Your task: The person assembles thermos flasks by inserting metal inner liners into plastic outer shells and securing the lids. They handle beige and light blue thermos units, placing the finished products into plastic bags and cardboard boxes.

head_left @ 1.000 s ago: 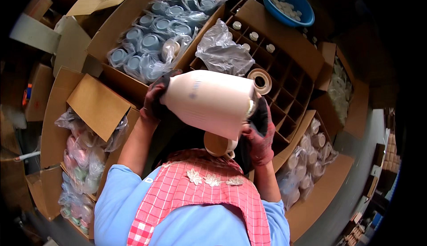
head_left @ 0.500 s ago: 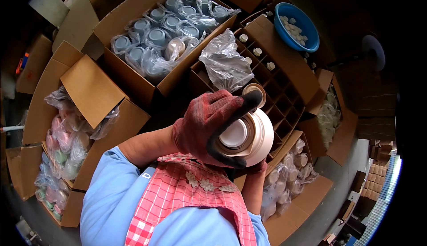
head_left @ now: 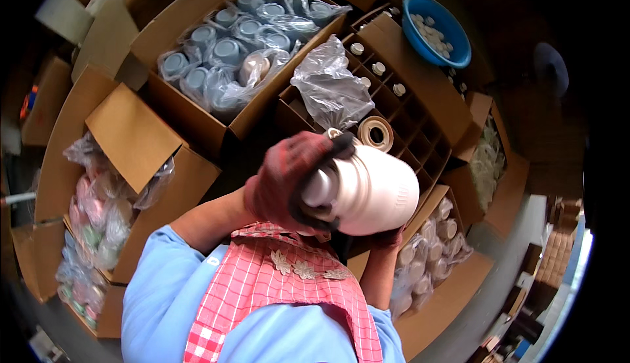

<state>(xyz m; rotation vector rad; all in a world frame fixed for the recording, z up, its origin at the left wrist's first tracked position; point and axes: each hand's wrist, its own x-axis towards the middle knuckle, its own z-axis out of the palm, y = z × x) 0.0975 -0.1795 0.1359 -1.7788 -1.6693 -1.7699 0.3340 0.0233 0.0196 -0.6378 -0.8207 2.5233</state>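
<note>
A pale pink vacuum flask point(head_left: 387, 189) lies tilted in front of my chest, its mouth turned left and its base to the right. My left hand point(head_left: 282, 182), in a red and dark glove, is closed around the neck, slightly blurred, next to the white stopper point(head_left: 319, 189). Mostly hidden behind the flask, my right hand point(head_left: 387, 237) holds the body from below; only a bit of red glove shows. Just beyond the flask is a round beige lid point(head_left: 376, 133) with a dark ring; what it rests on is hidden.
A divided carton point(head_left: 420, 133) with white-capped bottles and a crumpled plastic bag point(head_left: 331, 84) stands ahead. Left of it is a carton point(head_left: 190, 117) of bagged blue-grey cups. A blue basin point(head_left: 410, 31) holds white caps. More cartons of bagged parts point(head_left: 98, 205) flank me.
The flask has tipped from mouth-up toward me to lying sideways, showing more of its body. My left hand has shifted slightly left and down with the neck. The lid now appears apart from my fingers.
</note>
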